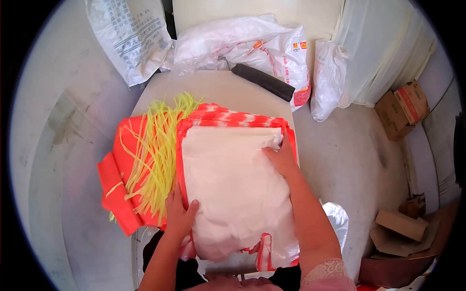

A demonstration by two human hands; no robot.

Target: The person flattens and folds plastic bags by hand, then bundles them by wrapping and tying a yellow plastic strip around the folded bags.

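A thick stack of red-and-white striped plastic bags (233, 118) lies on the table, topped by a wrinkled whitish sheet (233, 179). My left hand (178, 213) is at the stack's left edge, thumb on top and fingers along the side. At the upper right corner, my right hand (282, 157) grips the edge, its thumb pressing on the whitish sheet and its fingers partly hidden behind the side. Left of the stack, a bundle of yellow strips (162, 155) rests over folded red material (127, 150). A striped red-and-white piece (263, 252) hangs out near my lap.
A black roll (263, 81) lies at the table's (194, 87) back. Behind it are white printed sacks (242, 41), and another white bag (327, 80) stands to the right. Cardboard boxes (403, 109) sit along the right wall, with opened cartons (400, 233) lower down.
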